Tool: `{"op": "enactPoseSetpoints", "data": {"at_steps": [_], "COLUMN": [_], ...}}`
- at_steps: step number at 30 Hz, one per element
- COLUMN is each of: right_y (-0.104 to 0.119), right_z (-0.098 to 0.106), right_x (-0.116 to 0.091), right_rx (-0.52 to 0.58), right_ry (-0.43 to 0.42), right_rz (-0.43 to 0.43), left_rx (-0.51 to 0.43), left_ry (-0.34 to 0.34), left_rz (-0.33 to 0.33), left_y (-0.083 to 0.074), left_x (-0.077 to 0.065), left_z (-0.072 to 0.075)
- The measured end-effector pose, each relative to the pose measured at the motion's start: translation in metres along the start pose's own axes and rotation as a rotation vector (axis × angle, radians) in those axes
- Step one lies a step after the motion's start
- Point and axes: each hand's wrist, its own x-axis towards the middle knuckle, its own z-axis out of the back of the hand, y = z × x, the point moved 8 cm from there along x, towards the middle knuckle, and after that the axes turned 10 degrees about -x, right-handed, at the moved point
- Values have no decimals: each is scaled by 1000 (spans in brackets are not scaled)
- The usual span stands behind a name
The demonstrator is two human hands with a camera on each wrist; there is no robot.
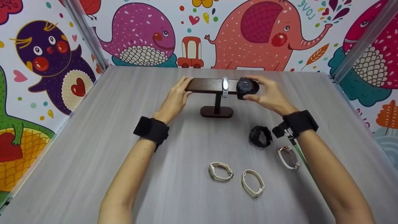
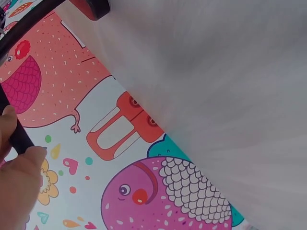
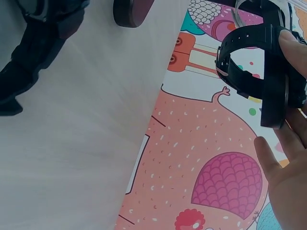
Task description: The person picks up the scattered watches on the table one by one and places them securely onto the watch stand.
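A grey wood-grain tabletop (image 1: pixel 174 193) is carrying a dark brown T-shaped watch stand (image 1: pixel 217 112), which is standing upright on its oblong foot toward the far side. Closer in and to the right, a looped black wristwatch (image 1: pixel 255 137) is resting; a white-strapped wristwatch (image 1: pixel 282 159) is lying just beyond its lower right. Nearest the front, two cream wristbands (image 1: pixel 212 171) (image 1: pixel 255 193) are lying apart, side by side.

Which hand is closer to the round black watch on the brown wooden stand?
Right. The right hand grips the round black watch near the brown wooden stand's right end; the left hand holds the left end.
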Motion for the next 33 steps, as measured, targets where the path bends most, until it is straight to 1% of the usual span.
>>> {"op": "enactPoseSetpoints", "data": {"at_steps": [3, 9, 12, 15, 22, 27, 33], "right_y": [2, 5, 6, 8, 15, 14, 18], "right_z": [-3, -7, -8, -8, -12, -14, -15], "right_x": [3, 8, 9, 10, 13, 12, 14], "right_rx": [-4, -60, -70, -72, -54, -49, -64], "right_ry": [4, 25, 28, 26, 30, 26, 25], "right_rz": [2, -10, -13, -9, 28, 22, 37], "left_rx": [-2, 0, 7, 14, 10, 16, 21], "left_ry": [-4, -3, 3, 7, 0, 10, -4], "left_rz": [0, -10, -9, 3, 0, 4, 14], "left_y": [1, 0, 0, 0, -1, -1, -1], "left_x": [0, 0, 0, 0, -1, -1, -1], "left_z": [0, 0, 0, 0, 0, -3, -1]}}
